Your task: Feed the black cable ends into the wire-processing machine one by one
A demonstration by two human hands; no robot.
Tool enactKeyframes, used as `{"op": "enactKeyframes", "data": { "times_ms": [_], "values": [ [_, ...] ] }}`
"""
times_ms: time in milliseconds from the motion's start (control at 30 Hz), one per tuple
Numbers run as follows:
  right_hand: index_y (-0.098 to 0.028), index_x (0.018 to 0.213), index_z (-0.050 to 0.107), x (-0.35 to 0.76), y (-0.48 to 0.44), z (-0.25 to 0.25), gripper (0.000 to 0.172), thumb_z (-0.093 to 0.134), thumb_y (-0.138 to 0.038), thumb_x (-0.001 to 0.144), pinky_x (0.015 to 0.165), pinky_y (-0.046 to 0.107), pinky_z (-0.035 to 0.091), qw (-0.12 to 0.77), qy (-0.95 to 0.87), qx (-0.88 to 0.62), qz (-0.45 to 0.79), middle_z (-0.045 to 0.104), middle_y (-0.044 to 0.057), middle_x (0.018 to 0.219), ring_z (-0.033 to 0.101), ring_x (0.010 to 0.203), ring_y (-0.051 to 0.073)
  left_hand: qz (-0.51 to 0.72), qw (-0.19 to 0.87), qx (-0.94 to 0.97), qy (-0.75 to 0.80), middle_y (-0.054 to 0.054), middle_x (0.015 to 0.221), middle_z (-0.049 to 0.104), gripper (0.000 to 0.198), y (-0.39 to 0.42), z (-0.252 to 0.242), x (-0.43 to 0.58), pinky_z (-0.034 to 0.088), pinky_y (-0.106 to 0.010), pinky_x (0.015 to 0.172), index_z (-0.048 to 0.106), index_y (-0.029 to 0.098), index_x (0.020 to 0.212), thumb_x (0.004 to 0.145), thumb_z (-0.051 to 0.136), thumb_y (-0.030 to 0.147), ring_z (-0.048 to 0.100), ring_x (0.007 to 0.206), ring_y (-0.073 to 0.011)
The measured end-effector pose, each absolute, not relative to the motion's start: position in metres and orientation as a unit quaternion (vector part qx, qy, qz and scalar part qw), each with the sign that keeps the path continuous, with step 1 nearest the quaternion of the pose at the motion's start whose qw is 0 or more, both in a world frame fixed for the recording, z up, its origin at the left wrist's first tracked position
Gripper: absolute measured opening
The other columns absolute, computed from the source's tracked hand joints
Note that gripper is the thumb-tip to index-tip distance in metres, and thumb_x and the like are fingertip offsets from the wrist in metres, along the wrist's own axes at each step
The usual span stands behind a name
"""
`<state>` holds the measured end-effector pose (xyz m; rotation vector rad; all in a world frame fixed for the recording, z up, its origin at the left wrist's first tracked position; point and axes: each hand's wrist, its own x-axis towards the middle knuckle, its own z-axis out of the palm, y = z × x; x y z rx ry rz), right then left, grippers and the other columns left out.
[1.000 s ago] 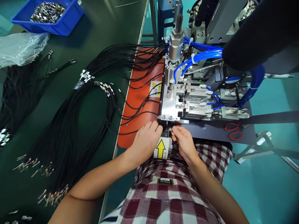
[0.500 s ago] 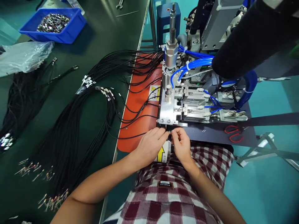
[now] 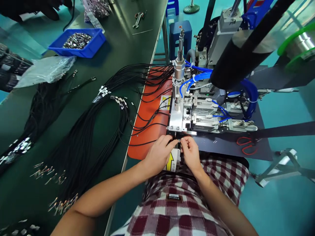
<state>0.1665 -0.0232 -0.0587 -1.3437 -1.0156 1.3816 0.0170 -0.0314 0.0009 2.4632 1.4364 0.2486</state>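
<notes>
From my remote view, the machine (image 3: 176, 119) stands just beyond the hands, an orange panel (image 3: 136, 151) on its left. I see the left hand (image 3: 158, 154) closed over the black cable (image 3: 142, 144) crossing that panel; the right hand (image 3: 191, 152) seems to pinch the cable tip (image 3: 179, 141) between thumb and finger. A snagged cable could skew the tip; straying fingers could get nipped.

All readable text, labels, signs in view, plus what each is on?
"运行" plus further characters too blurred to be sure of: white sign with a yellow arrow, partly behind the left hand.
Possibly "fashion", upside down, first letters unclear: small tag on the checked garment.
Unreadable, too small: label with yellow warning triangle on the orange board.
Unreadable: small orange mark on the blue stool.
</notes>
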Motion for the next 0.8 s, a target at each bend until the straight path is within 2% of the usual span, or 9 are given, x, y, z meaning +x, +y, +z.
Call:
{"op": "enactKeyframes", "data": {
  "times_ms": [133, 300, 467, 633, 800],
  "values": [
    [-0.021, 0.075, 0.052, 0.168, -0.022, -0.057, 0.029, 0.056, -0.048, 0.086, 0.045, 0.024, 0.036, 0.463, -0.411, -0.544, 0.566, 0.046, -0.006, 0.056, 0.043, 0.047, 0.011, 0.163, 0.152, 0.78, 0.584, -0.012, 0.122, 0.051, 0.041, -0.055, -0.006, 0.001, 0.046, -0.042, 0.098, 0.044, 0.018, 0.133, 0.094, 0.035, 0.012, 0.048, 0.115, -0.0226],
    [-0.02, 0.073, 0.053, 0.168, -0.021, -0.056, 0.03, 0.059, -0.049, 0.084, 0.045, 0.024, 0.036, 0.468, -0.405, -0.544, 0.567, 0.047, -0.006, 0.054, 0.044, 0.047, 0.011, 0.133, 0.15, 0.753, 0.626, -0.014, 0.139, 0.043, 0.047, -0.072, -0.008, -0.009, 0.041, -0.047, 0.106, 0.033, 0.02, 0.143, 0.097, 0.037, 0.024, 0.041, 0.129, -0.0254],
    [-0.02, 0.074, 0.054, 0.168, -0.021, -0.062, 0.032, 0.059, -0.05, 0.083, 0.046, 0.024, 0.038, 0.472, -0.397, -0.535, 0.577, 0.049, -0.005, 0.056, 0.045, 0.048, 0.011, 0.123, 0.125, 0.774, 0.608, -0.013, 0.138, 0.047, 0.043, -0.06, -0.009, -0.014, 0.039, -0.047, 0.108, 0.04, 0.018, 0.139, 0.098, 0.035, 0.024, 0.042, 0.13, -0.0242],
    [-0.018, 0.084, 0.06, 0.186, -0.025, -0.073, 0.04, 0.048, -0.056, 0.089, 0.05, 0.025, 0.04, 0.487, -0.359, -0.52, 0.603, 0.056, -0.001, 0.065, 0.049, 0.051, 0.011, 0.117, 0.116, 0.777, 0.607, -0.012, 0.139, 0.047, 0.042, -0.063, -0.011, -0.017, 0.039, -0.044, 0.109, 0.042, 0.017, 0.138, 0.098, 0.034, 0.024, 0.042, 0.13, -0.0232],
    [-0.018, 0.084, 0.06, 0.204, -0.037, -0.076, 0.035, 0.055, -0.053, 0.087, 0.052, 0.026, 0.038, 0.486, -0.339, -0.534, 0.603, 0.054, -0.002, 0.064, 0.046, 0.052, 0.012, 0.148, 0.131, 0.78, 0.593, -0.014, 0.144, 0.041, 0.04, -0.029, -0.009, -0.016, 0.036, -0.043, 0.112, 0.041, 0.013, 0.136, 0.098, 0.033, 0.022, 0.036, 0.135, -0.0224]
  ]
}}
